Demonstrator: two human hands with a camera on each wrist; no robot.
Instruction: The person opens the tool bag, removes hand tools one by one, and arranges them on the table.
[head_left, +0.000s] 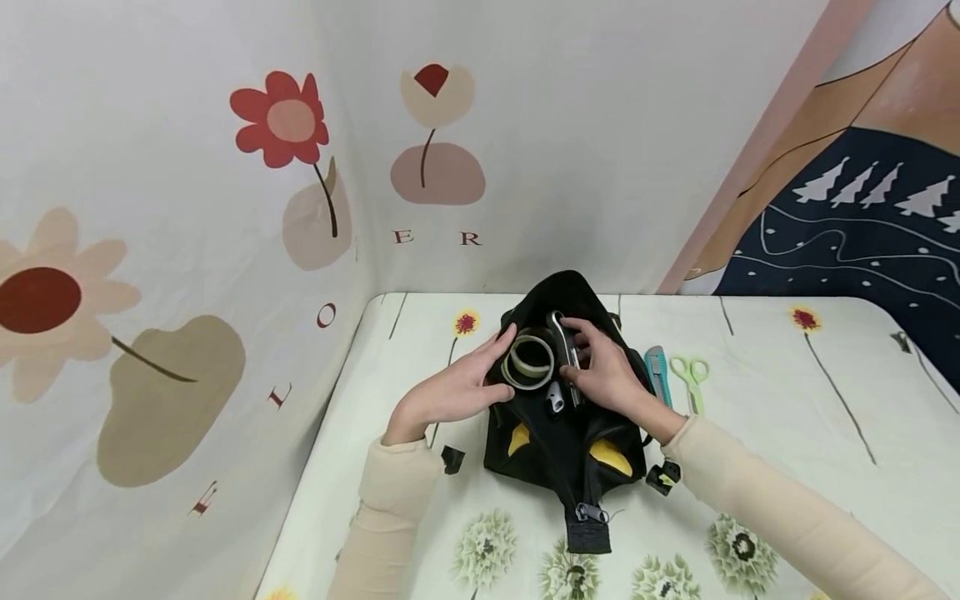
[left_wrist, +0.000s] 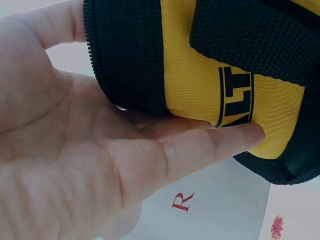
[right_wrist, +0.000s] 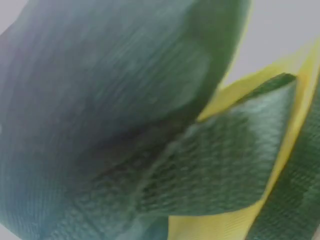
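A black and yellow tool bag (head_left: 525, 458) lies unzipped on the table, its mouth facing up. At its left rim, my left hand (head_left: 461, 385) grips the bag wall; the left wrist view shows the hand's (left_wrist: 125, 150) fingers along the yellow outside (left_wrist: 190, 75). My right hand (head_left: 603, 371) reaches into the mouth and holds a long black-and-silver tool (head_left: 562, 337), whose kind I cannot tell. Rolls of tape (head_left: 517, 379) stand inside on the left, beside a small grey-white item (head_left: 555, 397). Bag fabric (right_wrist: 125, 100) fills the right wrist view, hiding that hand.
Right of the bag lie a teal utility knife (head_left: 657, 375) and light-green scissors (head_left: 692, 379). Black strap ends (head_left: 452, 459) and a buckle-like piece (head_left: 663, 477) stick out on both sides. A flower-printed cloth (head_left: 765, 400) covers the table, with a fabric wall (head_left: 562, 208) behind.
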